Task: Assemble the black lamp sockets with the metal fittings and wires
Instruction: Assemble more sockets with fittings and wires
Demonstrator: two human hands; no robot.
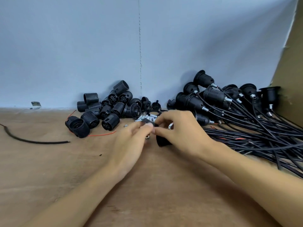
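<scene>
Two hands meet over a black socket part at a wooden table (49,169).
The right hand (178,128) grips the black socket part (163,141) under its palm, and the left hand (131,141) pinches its blurred top end. Just behind the hands lie metal fittings (147,118). Threaded socket shells (105,108) are heaped to the left against the blue-grey wall (82,46). Wired sockets (213,97) and their black cables (262,140) lie on the right, and a loose black wire (32,140) lies far left.
</scene>
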